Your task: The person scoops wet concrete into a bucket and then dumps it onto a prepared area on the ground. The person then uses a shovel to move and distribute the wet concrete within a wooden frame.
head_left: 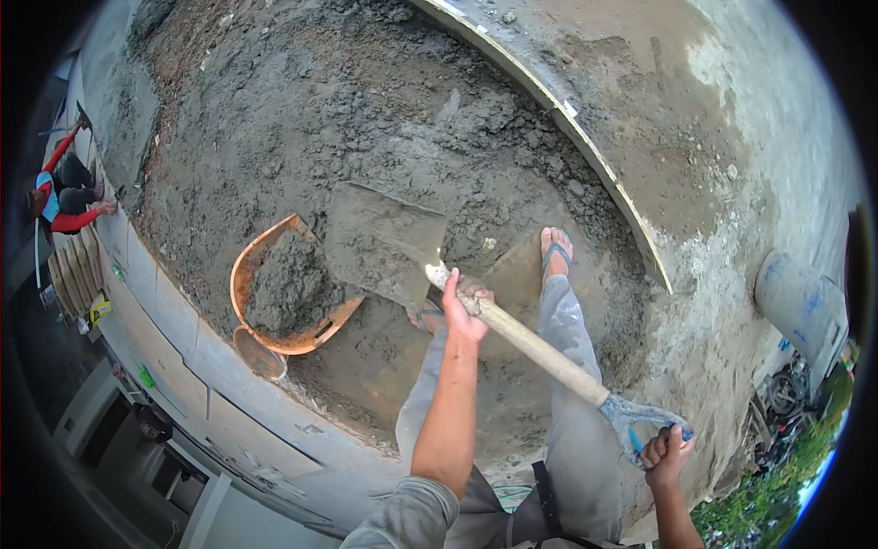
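I hold a shovel [544, 352] across my body, its wooden shaft slanting from the lower right up to a wide, mortar-coated metal blade [380, 240]. My left hand [466, 306] is closed around the shaft close to the blade. Farther back, my right hand [668, 455] grips the blue-grey D-shaped handle [631, 416]. The blade is beside an orange bucket [240, 279] holding a heap of wet grey mortar [294, 285]; whether they touch I cannot tell. Around them spreads a large bed of grey mortar mix [265, 137].
My sandalled feet [555, 249] stand in the mix. A thin board [594, 156] edges it on the right. A grey cylindrical container [805, 306] lies beyond. On the left, past planks [229, 412], a person in red sleeves [69, 188] crouches near stacked sacks [75, 270].
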`<state>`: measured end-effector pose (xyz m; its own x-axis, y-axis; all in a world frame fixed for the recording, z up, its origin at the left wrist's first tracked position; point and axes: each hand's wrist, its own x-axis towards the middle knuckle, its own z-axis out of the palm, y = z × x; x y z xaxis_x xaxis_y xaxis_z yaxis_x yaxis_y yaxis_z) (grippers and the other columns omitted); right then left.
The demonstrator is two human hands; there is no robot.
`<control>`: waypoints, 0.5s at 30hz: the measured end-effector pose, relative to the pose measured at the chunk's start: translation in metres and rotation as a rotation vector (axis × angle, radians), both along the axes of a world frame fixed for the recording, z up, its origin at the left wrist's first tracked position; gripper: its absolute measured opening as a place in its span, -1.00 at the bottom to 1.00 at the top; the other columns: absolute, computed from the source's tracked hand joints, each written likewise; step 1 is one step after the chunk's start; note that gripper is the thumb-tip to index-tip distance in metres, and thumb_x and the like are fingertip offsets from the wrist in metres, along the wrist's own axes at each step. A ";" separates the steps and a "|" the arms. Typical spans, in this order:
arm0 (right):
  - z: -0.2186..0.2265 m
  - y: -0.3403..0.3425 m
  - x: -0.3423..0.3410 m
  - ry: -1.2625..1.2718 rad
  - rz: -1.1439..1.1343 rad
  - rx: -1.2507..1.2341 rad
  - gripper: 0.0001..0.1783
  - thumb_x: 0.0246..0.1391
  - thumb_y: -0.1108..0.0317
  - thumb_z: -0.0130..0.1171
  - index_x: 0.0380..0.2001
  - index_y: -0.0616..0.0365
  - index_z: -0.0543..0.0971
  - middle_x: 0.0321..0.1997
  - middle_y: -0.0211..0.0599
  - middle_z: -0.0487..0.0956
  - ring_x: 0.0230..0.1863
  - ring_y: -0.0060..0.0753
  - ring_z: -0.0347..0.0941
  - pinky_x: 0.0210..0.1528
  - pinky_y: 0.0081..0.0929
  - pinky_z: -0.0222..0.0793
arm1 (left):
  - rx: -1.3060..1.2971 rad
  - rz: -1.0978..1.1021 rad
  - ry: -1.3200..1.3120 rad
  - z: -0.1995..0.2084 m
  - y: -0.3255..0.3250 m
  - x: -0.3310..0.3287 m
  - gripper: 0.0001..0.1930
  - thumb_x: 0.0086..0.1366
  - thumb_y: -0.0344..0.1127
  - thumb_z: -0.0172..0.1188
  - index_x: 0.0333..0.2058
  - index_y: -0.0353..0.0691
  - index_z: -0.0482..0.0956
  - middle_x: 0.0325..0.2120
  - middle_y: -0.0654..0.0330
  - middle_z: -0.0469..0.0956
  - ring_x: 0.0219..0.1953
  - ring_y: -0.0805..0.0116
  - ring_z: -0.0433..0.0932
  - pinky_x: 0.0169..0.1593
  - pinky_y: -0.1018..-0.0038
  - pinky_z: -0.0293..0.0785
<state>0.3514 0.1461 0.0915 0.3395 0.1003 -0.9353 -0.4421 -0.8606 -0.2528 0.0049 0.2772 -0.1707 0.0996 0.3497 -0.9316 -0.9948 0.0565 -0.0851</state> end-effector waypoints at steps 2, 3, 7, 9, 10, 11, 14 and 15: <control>0.020 0.028 0.029 -0.176 -0.048 -0.028 -0.59 0.19 0.08 -0.01 -0.69 -0.07 0.22 -0.75 -0.60 0.12 -0.72 -0.65 -0.01 -0.67 -0.61 -0.06 | -0.074 -0.131 -0.118 -0.038 0.001 0.088 -0.71 0.15 -0.16 0.20 -0.65 0.03 0.30 -0.78 0.45 0.21 -0.72 0.58 0.24 -0.58 0.60 0.31; 0.029 0.029 0.051 -0.225 -0.075 -0.048 -0.61 0.17 0.07 0.00 -0.66 -0.05 0.25 -0.74 -0.59 0.16 -0.71 -0.64 0.02 -0.66 -0.61 -0.03 | -0.169 -0.236 -0.169 -0.038 0.012 0.138 -0.69 0.11 -0.15 0.23 -0.67 0.04 0.29 -0.78 0.45 0.21 -0.72 0.56 0.25 -0.58 0.59 0.31; 0.033 0.026 0.112 -0.570 -0.196 -0.191 -0.67 0.13 0.03 0.05 -0.55 -0.02 0.33 -0.69 -0.56 0.24 -0.68 -0.58 0.11 -0.63 -0.60 0.05 | -0.275 -0.395 -0.249 -0.086 0.001 0.286 -0.73 0.05 -0.11 0.26 -0.54 0.01 0.32 -0.72 0.41 0.29 -0.70 0.50 0.30 -0.59 0.52 0.33; -0.007 0.039 0.111 -0.581 -0.196 -0.213 -0.67 0.12 0.01 0.06 -0.52 -0.01 0.34 -0.67 -0.55 0.25 -0.67 -0.56 0.13 -0.62 -0.60 0.07 | -0.308 -0.440 -0.235 -0.129 0.007 0.303 -0.72 0.03 -0.11 0.27 -0.51 0.00 0.32 -0.71 0.37 0.30 -0.69 0.48 0.31 -0.60 0.51 0.32; -0.031 0.046 0.106 -0.604 -0.204 -0.228 -0.66 0.11 -0.01 0.07 -0.49 0.00 0.35 -0.66 -0.54 0.27 -0.67 -0.54 0.15 -0.62 -0.59 0.09 | -0.323 -0.476 -0.195 -0.153 0.019 0.295 -0.73 0.03 -0.11 0.26 -0.52 0.00 0.31 -0.72 0.38 0.30 -0.70 0.49 0.31 -0.61 0.52 0.31; -0.067 0.061 0.092 -0.535 -0.186 -0.173 -0.62 0.11 -0.05 0.05 -0.50 0.02 0.35 -0.67 -0.53 0.24 -0.66 -0.51 0.14 -0.59 -0.56 0.11 | -0.291 -0.462 -0.114 -0.189 0.038 0.271 -0.75 0.04 -0.13 0.24 -0.53 0.00 0.31 -0.72 0.39 0.30 -0.71 0.51 0.31 -0.61 0.54 0.31; -0.205 0.040 0.128 -0.276 -0.174 0.094 -0.57 0.15 -0.10 -0.03 -0.62 -0.06 0.27 -0.72 -0.56 0.15 -0.70 -0.55 0.04 -0.64 -0.57 0.04 | -0.236 -0.481 0.027 -0.263 0.118 0.214 -0.83 0.14 -0.23 0.16 -0.51 -0.07 0.35 -0.69 0.35 0.33 -0.68 0.50 0.35 -0.61 0.49 0.33; -0.245 0.049 0.124 -0.339 -0.187 0.076 -0.60 0.16 -0.08 -0.05 -0.56 -0.04 0.31 -0.68 -0.54 0.18 -0.67 -0.54 0.06 -0.63 -0.54 0.06 | -0.275 -0.515 0.169 -0.263 0.130 0.216 -0.82 0.16 -0.22 0.11 -0.54 -0.04 0.32 -0.70 0.37 0.31 -0.70 0.52 0.32 -0.60 0.52 0.34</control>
